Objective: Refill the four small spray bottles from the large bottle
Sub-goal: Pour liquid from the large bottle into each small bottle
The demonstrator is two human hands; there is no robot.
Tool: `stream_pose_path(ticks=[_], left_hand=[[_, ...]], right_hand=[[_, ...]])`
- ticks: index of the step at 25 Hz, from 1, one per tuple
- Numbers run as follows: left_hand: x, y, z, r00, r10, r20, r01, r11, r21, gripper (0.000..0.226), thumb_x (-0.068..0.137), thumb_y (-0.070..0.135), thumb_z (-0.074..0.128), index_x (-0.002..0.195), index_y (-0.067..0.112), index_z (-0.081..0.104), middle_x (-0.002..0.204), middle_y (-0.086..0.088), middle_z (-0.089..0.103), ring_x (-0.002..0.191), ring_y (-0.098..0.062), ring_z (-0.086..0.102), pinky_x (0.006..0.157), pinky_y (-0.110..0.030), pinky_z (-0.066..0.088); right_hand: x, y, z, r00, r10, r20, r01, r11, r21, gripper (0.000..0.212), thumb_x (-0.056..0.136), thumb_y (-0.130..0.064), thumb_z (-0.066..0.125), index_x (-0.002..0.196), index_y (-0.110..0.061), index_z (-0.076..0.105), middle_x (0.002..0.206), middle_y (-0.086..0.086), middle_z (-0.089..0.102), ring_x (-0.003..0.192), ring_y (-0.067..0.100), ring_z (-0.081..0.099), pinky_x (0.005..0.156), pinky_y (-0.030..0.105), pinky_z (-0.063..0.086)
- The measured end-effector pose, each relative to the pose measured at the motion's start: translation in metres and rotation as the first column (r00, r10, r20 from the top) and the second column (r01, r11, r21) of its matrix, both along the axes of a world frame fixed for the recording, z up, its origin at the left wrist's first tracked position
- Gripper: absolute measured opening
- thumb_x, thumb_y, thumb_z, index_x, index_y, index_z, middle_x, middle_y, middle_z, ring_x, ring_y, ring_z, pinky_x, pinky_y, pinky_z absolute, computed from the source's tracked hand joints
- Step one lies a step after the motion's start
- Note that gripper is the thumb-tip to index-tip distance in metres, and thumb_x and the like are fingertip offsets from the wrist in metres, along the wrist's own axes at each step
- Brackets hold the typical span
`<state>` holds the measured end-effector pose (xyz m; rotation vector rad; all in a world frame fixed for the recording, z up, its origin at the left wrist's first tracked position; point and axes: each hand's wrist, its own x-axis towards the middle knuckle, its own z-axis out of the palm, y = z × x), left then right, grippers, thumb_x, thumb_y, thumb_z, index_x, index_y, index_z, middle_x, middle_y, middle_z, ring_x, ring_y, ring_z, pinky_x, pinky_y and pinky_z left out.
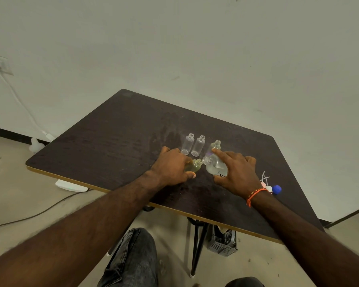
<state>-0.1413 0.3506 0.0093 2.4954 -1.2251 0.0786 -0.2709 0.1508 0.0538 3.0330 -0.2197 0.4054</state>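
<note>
Broadly, a dark desk [116, 137] is seen set against a pale wall, with all the task's things gathered toward its right half. Next in size, the large bottle [216, 167] is held tipped on its side by the right hand [236, 172], whose fingers are wrapped over its body with the forefinger stretched along the top; its open neck is brought right up to the mouth of a small bottle. That small held bottle [194, 165], already showing yellowish liquid, is clamped in the left hand [172, 165] and tilted toward the large one. A pour into this bottle is judged to be the step in hand.

Behind the hands, two clear empty bottles [193, 144] are stood upright side by side, uncapped, and a third bottle [215, 146], which seems to hold some yellowish liquid, is stood just right of them. Near the desk's right edge, a blue cap [277, 189] and the removed spray tops [266, 183] are laid together.

For the next move, a steady tilt is called for so nothing is spilled past the narrow neck, after which an empty bottle would be taken up.
</note>
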Motion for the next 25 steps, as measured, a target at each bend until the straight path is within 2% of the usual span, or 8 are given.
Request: stream_pose_path(ticks=[13, 25], left_hand=[[-0.0024, -0.0011, 0.0036, 1.000, 0.005, -0.008, -0.005, 1.000, 0.000, 0.055, 0.090, 0.062, 0.066, 0.133, 0.028, 0.066, 0.121, 0.002, 0.068, 0.120, -0.018, 0.055, 0.112, -0.046, 0.029], [-0.0034, 0.0002, 0.0041, 1.000, -0.005, 0.006, 0.005, 1.000, 0.001, 0.051, 0.090, 0.062, 0.065, 0.128, 0.028, 0.068, 0.117, 0.002, 0.069, 0.117, -0.019, 0.057, 0.110, -0.046, 0.032]], right_hand=[[-0.0015, 0.0004, 0.0045, 1.000, 0.002, -0.009, -0.002, 0.999, -0.044, 0.083, 0.078, -0.048, 0.070, 0.152, -0.037, 0.031, 0.145, -0.003, 0.051, 0.128, 0.023, 0.046, 0.102, 0.048, 0.025], [-0.0002, 0.0007, 0.0072, 0.999, -0.010, -0.033, 0.007, 0.997, -0.073, 0.085, 0.078, -0.050, 0.069, 0.152, -0.037, 0.029, 0.144, -0.003, 0.051, 0.129, 0.022, 0.045, 0.101, 0.046, 0.024]])
